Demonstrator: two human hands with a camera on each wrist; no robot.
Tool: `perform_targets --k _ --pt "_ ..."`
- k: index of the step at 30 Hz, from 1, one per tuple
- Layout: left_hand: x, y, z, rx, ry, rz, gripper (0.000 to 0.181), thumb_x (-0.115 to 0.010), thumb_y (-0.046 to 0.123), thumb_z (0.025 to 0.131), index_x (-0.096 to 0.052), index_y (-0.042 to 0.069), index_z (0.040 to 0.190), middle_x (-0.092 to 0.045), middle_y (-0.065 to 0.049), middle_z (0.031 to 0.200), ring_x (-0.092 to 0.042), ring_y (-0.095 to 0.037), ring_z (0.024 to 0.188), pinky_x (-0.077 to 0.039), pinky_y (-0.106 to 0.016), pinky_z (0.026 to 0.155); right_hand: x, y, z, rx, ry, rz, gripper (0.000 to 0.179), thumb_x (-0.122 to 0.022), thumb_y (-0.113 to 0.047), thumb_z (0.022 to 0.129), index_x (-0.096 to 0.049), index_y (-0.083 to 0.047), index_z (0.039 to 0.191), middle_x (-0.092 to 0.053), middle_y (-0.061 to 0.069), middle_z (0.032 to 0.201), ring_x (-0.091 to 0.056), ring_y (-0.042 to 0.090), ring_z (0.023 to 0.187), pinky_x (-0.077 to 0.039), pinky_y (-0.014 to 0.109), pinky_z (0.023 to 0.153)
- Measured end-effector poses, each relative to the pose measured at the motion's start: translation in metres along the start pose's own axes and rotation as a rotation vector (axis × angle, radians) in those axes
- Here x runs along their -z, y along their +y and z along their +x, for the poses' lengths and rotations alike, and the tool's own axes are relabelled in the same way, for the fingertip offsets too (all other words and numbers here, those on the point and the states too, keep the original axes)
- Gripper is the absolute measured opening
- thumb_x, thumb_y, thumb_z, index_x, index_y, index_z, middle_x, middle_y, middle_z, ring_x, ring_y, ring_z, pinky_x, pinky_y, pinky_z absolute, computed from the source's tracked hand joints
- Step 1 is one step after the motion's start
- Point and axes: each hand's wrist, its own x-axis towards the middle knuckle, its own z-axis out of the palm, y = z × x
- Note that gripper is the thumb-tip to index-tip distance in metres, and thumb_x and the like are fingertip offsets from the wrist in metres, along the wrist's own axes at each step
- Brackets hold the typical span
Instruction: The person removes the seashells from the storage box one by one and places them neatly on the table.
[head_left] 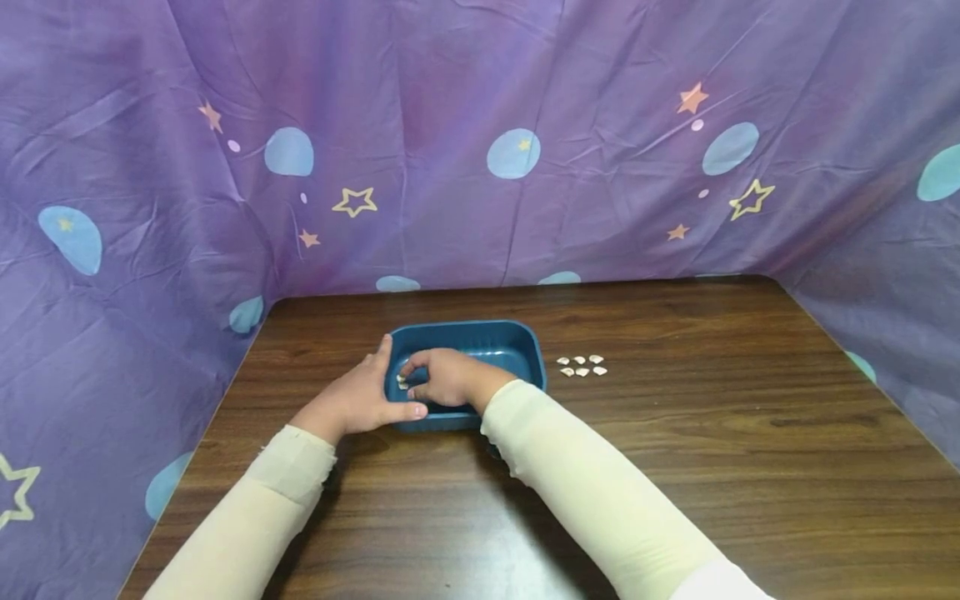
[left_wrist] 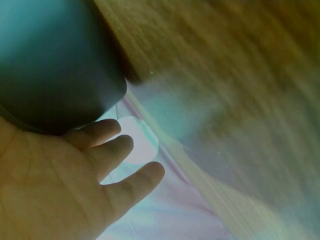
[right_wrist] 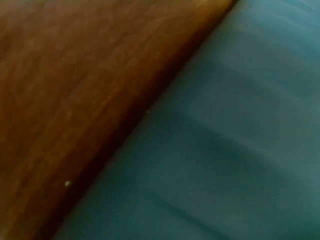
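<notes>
Blue tray [head_left: 480, 335], rectangular, round-cornered, slightly glossy, whitish shell-like pieces [head_left: 402, 385] inside

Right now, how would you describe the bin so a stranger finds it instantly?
Start at the brown table before the purple curtain. On it, left of the six small pale pieces, sits the bin, with the right hand reaching inside. Unlike those pieces, it is large, blue, hollow and round-cornered.

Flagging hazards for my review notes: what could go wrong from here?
The small pale pieces beside the right hand might slip from a pinch. The right sleeve, crossing over the blue tray, could nudge it. Swinging right, that sleeve might scatter the six pieces in two rows.
</notes>
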Motion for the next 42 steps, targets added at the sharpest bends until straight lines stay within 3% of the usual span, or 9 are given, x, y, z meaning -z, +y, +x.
perform_targets --k 9,13,19,25,32,42 --pt "-0.0003 0.0003 0.0023 -0.015 0.002 0.000 0.144 -0.068 0.083 0.082 0.013 0.000 0.166 -0.011 -0.035 0.170 -0.017 -0.053 0.157 -0.028 -0.067 0.123 -0.0049 0.0016 -0.0020 0.024 -0.032 -0.065 0.045 -0.073 -0.025 0.100 -0.065 -0.018 0.144 -0.066 0.004 0.147 -0.053 0.027 0.145 -0.038 0.042 0.123" --pt "0.0002 0.0010 0.0007 -0.003 -0.003 0.005 0.144 -0.069 0.083 0.081 0.013 0.000 0.166 -0.011 -0.034 0.170 -0.017 -0.052 0.158 -0.027 -0.066 0.123 -0.0062 0.0023 -0.0009 0.024 -0.021 -0.073 0.039 -0.074 -0.023 0.099 -0.070 -0.018 0.137 -0.068 0.004 0.143 -0.056 0.026 0.142 -0.040 0.042 0.121" --pt "-0.0009 0.0022 0.0016 -0.019 0.010 0.001 0.142 -0.072 0.078 0.082 0.012 -0.001 0.166 -0.013 -0.036 0.169 -0.018 -0.053 0.157 -0.028 -0.065 0.124 -0.0056 0.0042 0.0002 -0.011 0.048 -0.032 0.016 -0.077 -0.019 0.096 -0.079 -0.017 0.112 -0.077 0.000 0.116 -0.067 0.020 0.117 -0.049 0.039 0.110" --pt "-0.0012 0.0027 0.0003 -0.005 0.012 -0.017 0.139 -0.075 0.072 0.085 0.012 0.000 0.166 -0.012 -0.036 0.170 -0.018 -0.052 0.157 -0.027 -0.063 0.125 -0.0051 0.0070 0.0016 -0.049 0.086 -0.032 0.005 -0.081 -0.015 0.091 -0.077 -0.018 0.093 -0.073 -0.005 0.090 -0.063 0.014 0.093 -0.053 0.034 0.096" --pt "0.0001 0.0033 -0.0003 -0.003 0.007 -0.032 0.138 -0.075 0.069 0.086 0.013 -0.001 0.166 -0.011 -0.038 0.169 -0.019 -0.053 0.157 -0.027 -0.064 0.124 -0.0038 0.0074 0.0025 -0.086 0.083 -0.037 0.009 -0.081 -0.010 0.089 -0.075 -0.016 0.087 -0.071 -0.005 0.088 -0.062 0.015 0.091 -0.053 0.034 0.095" --pt "-0.0018 -0.0003 0.0024 -0.001 0.007 -0.017 0.137 -0.072 0.072 0.087 0.013 -0.001 0.166 -0.011 -0.037 0.169 -0.018 -0.054 0.157 -0.027 -0.065 0.124 -0.0041 0.0087 0.0031 -0.097 0.116 -0.021 0.008 -0.082 -0.013 0.089 -0.075 -0.016 0.092 -0.074 -0.002 0.093 -0.064 0.016 0.096 -0.052 0.035 0.101"
